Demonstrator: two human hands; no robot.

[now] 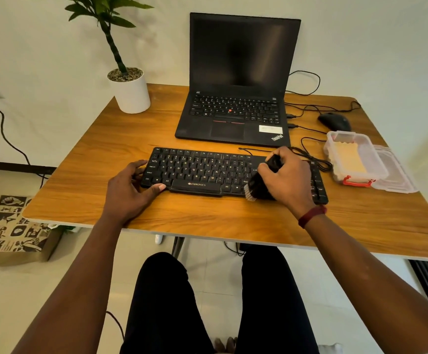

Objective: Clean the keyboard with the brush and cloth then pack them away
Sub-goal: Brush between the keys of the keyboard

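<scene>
1. Keyboard. We locate the black keyboard (202,172) on the wooden table (100,149), lying flat near the front edge and directly in front of the open laptop (235,98), whose screen is dark.

2. Left hand. The left hand (128,192) grips the left end of the keyboard. Its thumb lies along the front edge beside the space bar, and the fingers curl against the left side.

3. Right hand. The right hand (287,180) is closed round the black brush (256,186), above the right part of the keyboard. We see the pale bristles (249,194) at the front edge of the keyboard, pointing toward the person. We cannot tell whether they touch the keys. A red band (311,215) sits on this wrist.

4. Cloth. The yellow cloth (351,159) lies inside a clear plastic box (330,149) with a red latch, which stands just right of the keyboard. The clear lid (397,175) lies on the table against the right side of the box.

5. Other items. A black mouse (334,121) rests behind the box, to the right of the laptop. A potted plant (132,94) stands at the far left corner.
</scene>
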